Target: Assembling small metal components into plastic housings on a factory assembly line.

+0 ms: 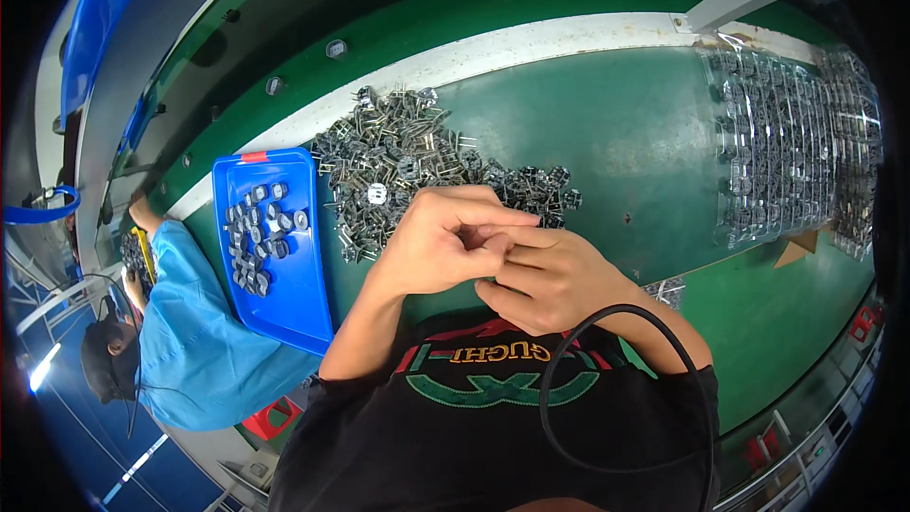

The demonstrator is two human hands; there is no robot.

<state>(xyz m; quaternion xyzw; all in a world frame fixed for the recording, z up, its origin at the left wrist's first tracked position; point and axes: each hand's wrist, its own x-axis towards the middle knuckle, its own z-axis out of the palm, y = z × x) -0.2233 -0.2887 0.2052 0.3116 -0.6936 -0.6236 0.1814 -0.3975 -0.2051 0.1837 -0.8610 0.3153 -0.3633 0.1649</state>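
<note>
My left hand [441, 239] and my right hand [548, 277] meet in front of my chest, with fingertips pressed together. Both are closed in a pinch; whatever they hold, if anything, is hidden by the fingers. Just beyond them lies a heap of small dark parts with metal pins [403, 147], spread over the green table [616, 123]. To the left of my left hand a blue tray [313, 299] holds several small grey-black round parts [254, 232].
Clear plastic trays [777, 142] filled with dark parts are stacked at the right, near a cardboard piece [796, 246]. A green belt [417, 24] carrying spaced parts runs behind a white rail [569, 33]. A co-worker in a blue top [204, 332] works at the left. A black cable [545, 389] loops by my right arm.
</note>
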